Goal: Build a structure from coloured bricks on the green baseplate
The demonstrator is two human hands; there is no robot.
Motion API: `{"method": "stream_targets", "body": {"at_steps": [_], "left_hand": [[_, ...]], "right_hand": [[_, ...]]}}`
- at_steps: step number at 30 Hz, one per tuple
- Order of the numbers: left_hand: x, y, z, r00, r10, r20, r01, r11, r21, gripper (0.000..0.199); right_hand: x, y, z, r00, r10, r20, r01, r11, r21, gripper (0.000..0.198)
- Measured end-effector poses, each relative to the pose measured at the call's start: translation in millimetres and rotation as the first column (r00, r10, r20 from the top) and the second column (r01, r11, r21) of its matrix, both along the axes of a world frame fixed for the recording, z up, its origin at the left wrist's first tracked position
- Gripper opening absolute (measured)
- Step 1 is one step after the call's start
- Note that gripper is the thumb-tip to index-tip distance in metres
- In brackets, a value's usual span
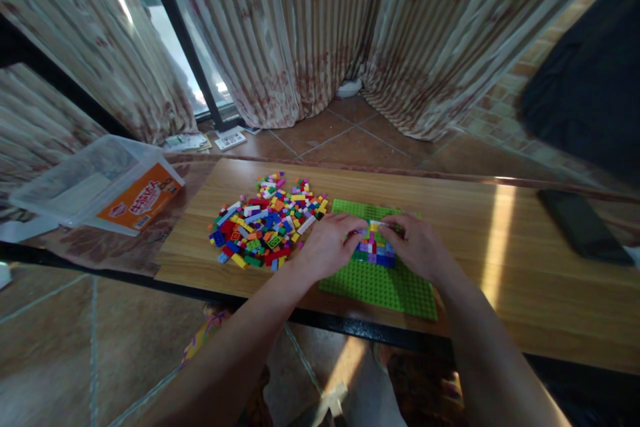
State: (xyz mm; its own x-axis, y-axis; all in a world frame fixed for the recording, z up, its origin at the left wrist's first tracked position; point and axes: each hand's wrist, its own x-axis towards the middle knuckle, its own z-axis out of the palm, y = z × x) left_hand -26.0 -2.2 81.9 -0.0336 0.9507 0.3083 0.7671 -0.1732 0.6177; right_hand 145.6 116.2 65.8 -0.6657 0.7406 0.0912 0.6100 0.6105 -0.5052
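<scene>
A green studded baseplate (380, 290) lies on the wooden board, and a flat patch of small coloured toy bricks (373, 250) is built on its middle. My left hand (333, 243) is at the left side of this patch, its fingers curled into a pinch by the bricks. From the other side my right hand (415, 247) reaches in, thumb and forefinger pinched at the patch's upper right. Whatever sits between the fingertips of either hand is too small to make out. The fingers partly cover the patch's upper part.
Left of the baseplate spreads a heap of loose mixed bricks (270, 223). A clear plastic tub (100, 180) with an orange label stands at the table's left end. A dark phone (583, 223) lies at the right. The wooden board (460, 213) carries baseplate and bricks; striped curtains (320, 33) hang behind.
</scene>
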Motion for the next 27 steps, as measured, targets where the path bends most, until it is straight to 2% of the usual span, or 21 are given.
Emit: {"method": "stream_targets", "body": {"at_steps": [4,9,13,27], "left_hand": [[7.3,0.3,0.4,0.992,-0.043,-0.116,0.045,0.999,0.018,0.017],[13.1,4.3,-8.0,0.985,-0.051,-0.168,0.06,0.997,0.05,0.018],[17.2,8.6,-12.9,0.983,-0.058,-0.177,0.074,0.994,0.084,0.017],[30.2,15.3,-14.0,0.991,-0.031,-0.132,0.043,0.995,0.089,0.012]], "right_hand": [[-0.3,0.2,-0.3,1.0,-0.001,-0.003,0.001,1.0,0.001,0.031],[-0.7,1.0,-0.9,1.0,-0.005,0.008,0.004,1.0,0.02,0.031],[-1.1,0.8,-0.8,1.0,-0.001,0.003,0.001,1.0,0.006,0.032],[-0.1,0.2,0.6,1.0,-0.003,-0.021,0.002,1.0,-0.026,0.028]]}}
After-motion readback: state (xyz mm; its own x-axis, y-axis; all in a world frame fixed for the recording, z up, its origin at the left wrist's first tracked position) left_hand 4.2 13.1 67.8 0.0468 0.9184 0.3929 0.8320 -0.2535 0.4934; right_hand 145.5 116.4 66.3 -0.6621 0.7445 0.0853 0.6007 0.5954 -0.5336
